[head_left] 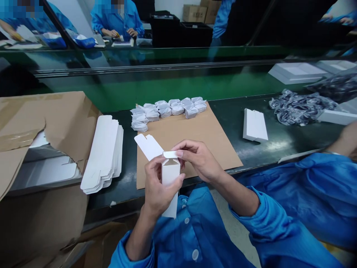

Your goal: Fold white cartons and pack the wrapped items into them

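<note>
My left hand (156,190) is wrapped round a small white carton (170,175), held upright in front of my chest at the table's edge. At its top, my right hand (202,160) pinches the end flap between thumb and fingers, and the carton's mouth shows partly open beneath it. A white cardboard piece with a notched end (149,146) reaches up and left behind my left hand; whether it joins the carton, I cannot tell. Beyond my hands, several white-wrapped bundles (164,110) line the far side of a brown cardboard sheet (192,130).
Flattened white cartons (102,152) are stacked at left, beside a torn brown box (64,119). To the right are a closed white box (254,124) and crumpled clear plastic (301,106). A co-worker's blue sleeve (312,186) is close on my right; others sit across the bench.
</note>
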`<state>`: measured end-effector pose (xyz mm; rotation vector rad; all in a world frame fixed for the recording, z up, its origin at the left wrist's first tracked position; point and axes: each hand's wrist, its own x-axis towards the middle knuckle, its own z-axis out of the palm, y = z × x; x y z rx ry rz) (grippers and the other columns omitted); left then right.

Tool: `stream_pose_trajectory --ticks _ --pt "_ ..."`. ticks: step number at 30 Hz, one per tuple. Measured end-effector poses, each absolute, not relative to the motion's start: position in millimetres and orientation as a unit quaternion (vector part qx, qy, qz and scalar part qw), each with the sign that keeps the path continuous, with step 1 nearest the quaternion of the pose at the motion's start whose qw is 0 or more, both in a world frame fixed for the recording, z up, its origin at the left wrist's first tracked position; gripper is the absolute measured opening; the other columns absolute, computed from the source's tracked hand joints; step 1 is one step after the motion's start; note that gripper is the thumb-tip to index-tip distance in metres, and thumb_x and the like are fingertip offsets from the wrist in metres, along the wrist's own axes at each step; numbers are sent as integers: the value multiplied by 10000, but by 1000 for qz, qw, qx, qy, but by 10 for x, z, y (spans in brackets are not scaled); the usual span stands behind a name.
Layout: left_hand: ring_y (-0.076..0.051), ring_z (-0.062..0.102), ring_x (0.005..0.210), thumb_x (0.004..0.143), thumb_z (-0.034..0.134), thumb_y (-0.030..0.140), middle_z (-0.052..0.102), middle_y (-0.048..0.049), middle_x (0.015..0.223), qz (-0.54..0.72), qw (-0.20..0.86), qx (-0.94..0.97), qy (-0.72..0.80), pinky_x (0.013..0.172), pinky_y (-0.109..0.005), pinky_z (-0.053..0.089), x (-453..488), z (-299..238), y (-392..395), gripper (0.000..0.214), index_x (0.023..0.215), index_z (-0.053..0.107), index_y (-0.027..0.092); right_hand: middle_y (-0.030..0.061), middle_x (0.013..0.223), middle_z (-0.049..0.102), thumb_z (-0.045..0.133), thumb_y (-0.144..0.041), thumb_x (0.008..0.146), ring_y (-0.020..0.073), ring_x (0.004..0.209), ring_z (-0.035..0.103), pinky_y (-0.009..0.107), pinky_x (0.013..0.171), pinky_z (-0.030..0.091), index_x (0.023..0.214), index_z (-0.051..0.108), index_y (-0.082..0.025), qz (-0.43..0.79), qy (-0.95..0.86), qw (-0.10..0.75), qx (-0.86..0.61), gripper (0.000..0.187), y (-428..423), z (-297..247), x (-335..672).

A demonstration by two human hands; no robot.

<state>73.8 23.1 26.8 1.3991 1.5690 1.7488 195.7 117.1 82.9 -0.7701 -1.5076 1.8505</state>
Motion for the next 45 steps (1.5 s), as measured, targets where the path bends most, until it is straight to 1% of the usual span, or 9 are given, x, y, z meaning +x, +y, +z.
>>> stream_pose_trajectory --ticks 6,16,21,28,34,36,39,42,45 --pt "-189 638 951 741 728 245 610 -32 1052 545 199 552 599 787 -320 536 663 337 260 404 1092 528 236 25 858 639 713 -316 819 106 714 562 226 603 454 938 685 -154 675 -616 285 -289 204 1131 859 1950" --pt "-212 632 1080 718 758 201 604 -75 1179 592 237 527 562 891 -358 536 728 294 249 921 1457 213 268 36 913 650 646 -154 826 132 829 593 260 703 446 854 690 -142 539 -760 254 -259 54 1198 1062 2021" --pt "-205 615 1085 792 706 231 597 -52 1201 531 214 579 580 897 -348 522 611 384 254 526 1266 483 272 37 984 665 668 -202 847 124 827 596 248 694 464 964 678 -163 530 -773 239 -253 124 1193 1005 2033" --pt "-186 650 1031 746 776 268 646 -28 1106 604 296 512 535 862 -320 541 635 317 240 414 1108 575 249 71 962 678 586 -129 880 147 881 624 273 740 502 932 661 -156 399 -836 326 -187 95 1055 810 1976" --pt "-208 687 979 705 806 294 681 -42 1030 693 297 357 552 847 -347 576 563 214 202 365 1015 632 209 46 933 695 541 -199 926 149 903 629 280 800 490 896 667 -174 391 -880 233 -135 132 1282 911 1717" --pt "-206 712 877 731 784 356 678 -44 1021 731 315 254 550 768 -359 604 454 198 239 417 1084 609 220 35 968 705 514 -307 956 146 880 635 270 775 481 983 668 -185 372 -887 191 -198 199 1540 915 1445" --pt "-184 719 760 771 736 431 654 -30 1004 788 322 135 507 682 -359 620 281 179 352 432 1122 573 239 96 1056 704 503 -415 948 218 953 635 316 789 459 1081 648 -165 209 -888 150 -381 319 1931 795 902" --pt "-172 719 767 764 745 413 633 -17 1002 818 302 92 481 727 -364 620 193 161 463 397 1078 578 238 158 1040 702 595 -401 876 288 961 637 340 764 445 1031 664 -131 152 -893 105 -411 319 2116 622 487" --pt "-186 726 824 780 734 383 633 -30 1062 836 287 72 462 816 -396 603 223 168 533 371 1080 570 240 124 1067 689 557 -310 889 259 962 627 312 763 430 1056 644 -158 133 -907 115 -382 242 2126 539 537"
